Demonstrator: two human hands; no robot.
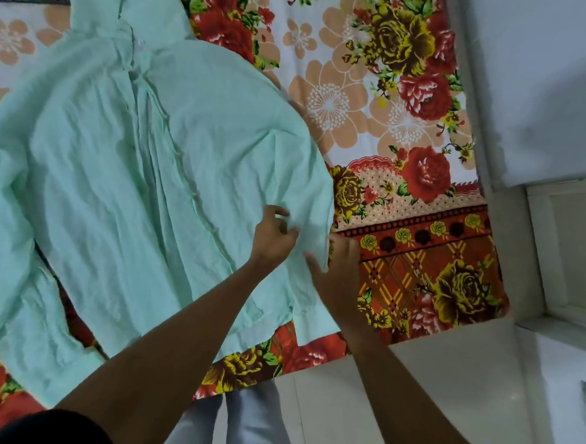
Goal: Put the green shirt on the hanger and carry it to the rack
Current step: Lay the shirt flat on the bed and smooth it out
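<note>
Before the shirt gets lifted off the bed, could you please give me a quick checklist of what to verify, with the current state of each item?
1. Green shirt lies spread on the floral bedsheet, collar away from the person: ok.
2. Left hand holds the shirt: its fingers are curled at the fabric near the right edge, but a firm pinch: cannot tell.
3. Right hand at the shirt's edge, partly behind the fabric: grip cannot tell.
4. Hanger inside the shirt: dark curved pieces show by the collar, but whether they are a hanger: cannot tell.
5. Front placket closed: cannot tell.
6. Rack in sight: not ok, none in view.
</note>
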